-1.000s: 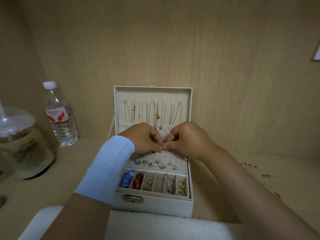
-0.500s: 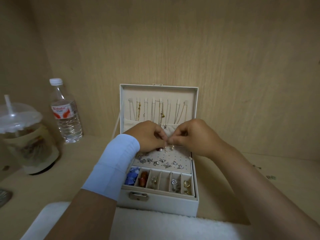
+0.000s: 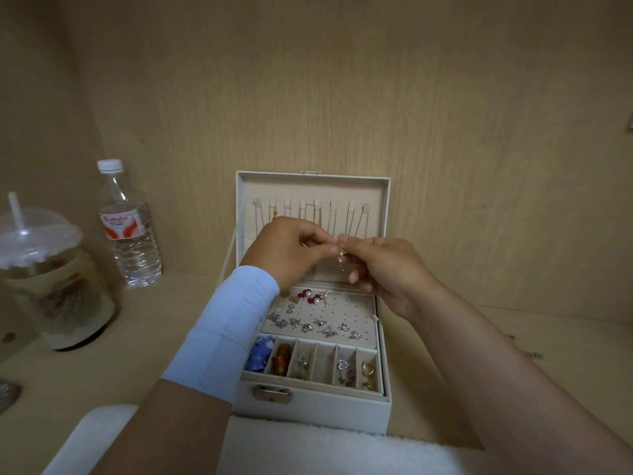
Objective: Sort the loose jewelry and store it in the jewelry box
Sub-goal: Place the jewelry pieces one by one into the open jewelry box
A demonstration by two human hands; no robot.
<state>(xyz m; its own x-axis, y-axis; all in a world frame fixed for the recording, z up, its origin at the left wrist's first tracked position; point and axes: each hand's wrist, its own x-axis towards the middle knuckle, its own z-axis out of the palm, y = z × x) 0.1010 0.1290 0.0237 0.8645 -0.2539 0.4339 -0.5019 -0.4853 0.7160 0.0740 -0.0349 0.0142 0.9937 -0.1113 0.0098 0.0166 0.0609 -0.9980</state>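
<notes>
1. Gold with pearl beads, a small drop earring [image 3: 340, 258] hangs between our hands, above the open jewelry box [image 3: 315, 414] and clear of it.
2. Our left hand [image 3: 287, 248] and right hand [image 3: 390, 269] both pinch its top between thumb and forefinger; whether one holds a separate back, we cannot tell.
3. We judge the step to be readying this earring for the perforated pad [image 3: 358, 311], where studs and pearl pieces already sit.
4. Next we must lower it to a free hole on the pad's right and press the post in straight, sparing its neighbours.
5. A few small pieces [image 3: 536, 354] lie on the bench [image 3: 479, 337], so sorting seems unfinished.
</notes>
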